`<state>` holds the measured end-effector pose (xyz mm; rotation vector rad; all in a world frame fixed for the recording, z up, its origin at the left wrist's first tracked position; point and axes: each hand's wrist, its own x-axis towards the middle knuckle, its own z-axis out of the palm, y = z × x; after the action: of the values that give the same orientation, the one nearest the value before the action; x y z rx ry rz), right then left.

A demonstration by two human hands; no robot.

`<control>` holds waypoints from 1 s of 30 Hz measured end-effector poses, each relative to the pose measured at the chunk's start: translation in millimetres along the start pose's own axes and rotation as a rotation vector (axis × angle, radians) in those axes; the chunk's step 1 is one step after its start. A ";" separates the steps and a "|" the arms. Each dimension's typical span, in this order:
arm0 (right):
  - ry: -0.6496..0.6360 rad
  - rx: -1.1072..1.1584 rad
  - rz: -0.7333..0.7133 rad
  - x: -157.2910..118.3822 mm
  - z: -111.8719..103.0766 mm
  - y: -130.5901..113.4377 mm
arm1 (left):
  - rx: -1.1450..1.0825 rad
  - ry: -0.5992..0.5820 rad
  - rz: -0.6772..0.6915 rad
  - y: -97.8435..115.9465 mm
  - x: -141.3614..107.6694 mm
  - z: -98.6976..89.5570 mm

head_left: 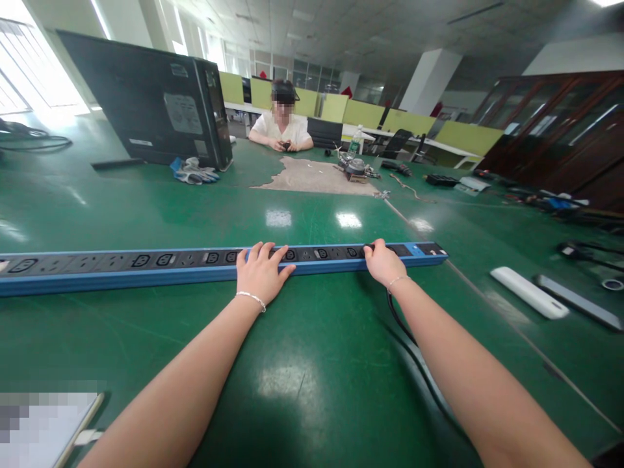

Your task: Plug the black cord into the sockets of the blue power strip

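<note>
A long blue power strip with a row of black sockets lies across the green table. My left hand rests on the strip near its middle, fingers spread over the sockets. Toward the strip's right end, my right hand is closed round a black plug at a socket; the fingers hide most of the plug. A black cable runs from beneath my right hand down toward the bottom right.
A black computer case stands at the back left, with gloves beside it. A person sits across the table. A bottle stands behind a small device. White bar at right; tablet at lower left.
</note>
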<state>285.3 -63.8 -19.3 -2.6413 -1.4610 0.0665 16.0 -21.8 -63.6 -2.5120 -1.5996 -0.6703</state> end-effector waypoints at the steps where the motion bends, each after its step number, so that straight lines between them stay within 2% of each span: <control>1: -0.002 -0.002 0.004 0.2 -0.1 -0.1 | 0.005 0.002 -0.001 -0.1 0.0 0.2; 6: -0.016 -0.019 -0.009 1.4 -7.9 1.0 | 0.007 0.026 0.011 -0.8 -0.1 1.5; 12: 0.160 0.067 -0.017 -5.1 -31.7 6.6 | 0.007 0.033 0.015 -1.2 0.0 2.2; 15: 0.117 0.100 -0.078 -10.0 -37.1 1.5 | 0.001 0.033 0.007 -1.2 0.1 2.4; 18: 0.060 0.148 -0.164 -15.3 -33.4 -14.8 | -0.009 0.029 0.010 -1.3 0.1 2.5; 23: -0.040 0.301 -0.267 -22.8 -18.4 -58.2 | -0.021 0.029 0.010 -1.0 0.3 2.3; 27: -0.013 0.267 -0.317 -23.3 -9.4 -89.2 | -0.025 0.030 0.003 -0.4 -0.1 1.9; 30: -0.013 0.206 -0.324 -20.9 -6.5 -101.9 | -0.034 0.032 0.006 -0.4 -0.3 2.1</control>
<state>189.1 -28.4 -0.3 -2.2215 -1.7605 0.1918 16.3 -21.2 -65.7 -2.5152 -1.5835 -0.7398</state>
